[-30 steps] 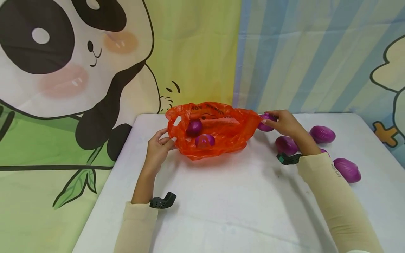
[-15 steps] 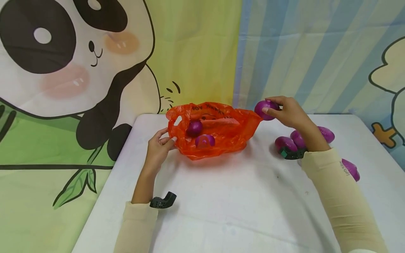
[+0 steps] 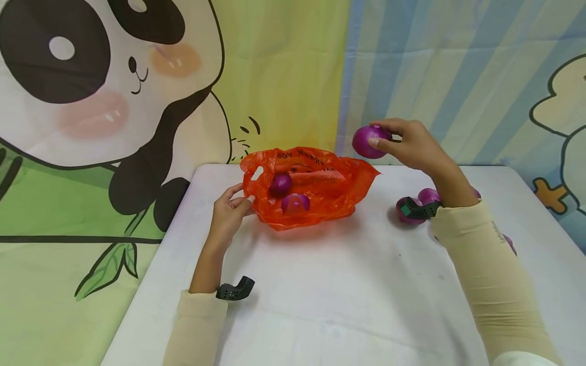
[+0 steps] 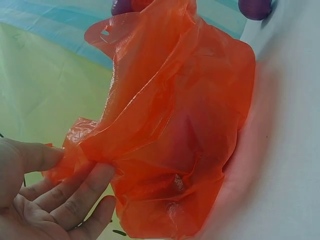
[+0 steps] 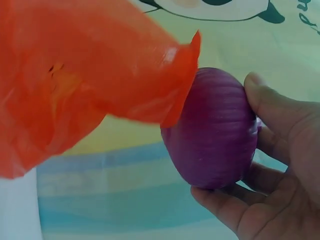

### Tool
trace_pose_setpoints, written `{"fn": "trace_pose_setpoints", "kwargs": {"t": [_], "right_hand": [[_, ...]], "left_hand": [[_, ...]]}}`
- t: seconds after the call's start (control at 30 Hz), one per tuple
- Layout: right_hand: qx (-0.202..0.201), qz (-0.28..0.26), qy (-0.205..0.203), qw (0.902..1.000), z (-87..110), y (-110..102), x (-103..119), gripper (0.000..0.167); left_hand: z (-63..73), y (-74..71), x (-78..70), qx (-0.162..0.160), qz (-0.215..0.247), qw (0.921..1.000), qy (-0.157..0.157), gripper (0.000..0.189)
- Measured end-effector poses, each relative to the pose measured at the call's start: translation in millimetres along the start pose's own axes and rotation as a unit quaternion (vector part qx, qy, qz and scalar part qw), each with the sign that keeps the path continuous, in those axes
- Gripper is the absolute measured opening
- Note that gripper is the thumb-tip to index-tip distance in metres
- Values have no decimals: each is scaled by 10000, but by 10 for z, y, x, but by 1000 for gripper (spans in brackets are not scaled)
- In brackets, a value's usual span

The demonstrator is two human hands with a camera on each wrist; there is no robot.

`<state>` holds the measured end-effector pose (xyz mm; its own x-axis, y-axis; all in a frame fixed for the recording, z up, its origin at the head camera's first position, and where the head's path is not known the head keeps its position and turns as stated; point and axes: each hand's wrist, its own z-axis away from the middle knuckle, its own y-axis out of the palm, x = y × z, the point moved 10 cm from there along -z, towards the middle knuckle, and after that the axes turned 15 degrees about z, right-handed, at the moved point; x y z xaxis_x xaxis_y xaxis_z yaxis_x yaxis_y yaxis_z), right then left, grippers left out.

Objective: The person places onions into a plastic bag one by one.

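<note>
A sleeve [image 3: 480, 264] half-hides loose onions [image 3: 428, 194] on the worktop [image 3: 311, 290]; right hand [image 3: 411, 143] grips one onion [image 3: 363, 143] at its fingertips [image 5: 254, 80], left hand [image 3: 227, 213] pinches the red bag [image 3: 333, 201].

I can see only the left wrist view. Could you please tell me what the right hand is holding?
Observer: The right hand holds a purple onion.
Operator: Thank you. Is there something inside the red bag?
Observer: Yes, two other onions show in it in the head view.
Operator: On the white table I see one purple thing. Is it alone?
Observer: No, several loose onions lie there, partly hidden by the right arm.
</note>
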<state>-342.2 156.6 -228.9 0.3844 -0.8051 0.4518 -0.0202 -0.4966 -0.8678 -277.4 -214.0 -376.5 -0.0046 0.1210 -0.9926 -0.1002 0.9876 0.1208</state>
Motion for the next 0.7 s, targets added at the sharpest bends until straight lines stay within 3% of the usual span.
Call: {"fn": "trace_pose_setpoints", "kwargs": {"t": [0.27,0.43,0.7], "right_hand": [[62,-328,-423,9985,-103,2,292,51],[354,-561,-662,9956,-172,115,481,48],[794,-760,-839,9904,-334,354,696,50]], "left_hand": [[25,12,-17,-54,-37,9999,-93,52],[37,28,-6,-64,-70,9998,-192,50],[19,13,-36,12,-41,10000,-59,49]]}}
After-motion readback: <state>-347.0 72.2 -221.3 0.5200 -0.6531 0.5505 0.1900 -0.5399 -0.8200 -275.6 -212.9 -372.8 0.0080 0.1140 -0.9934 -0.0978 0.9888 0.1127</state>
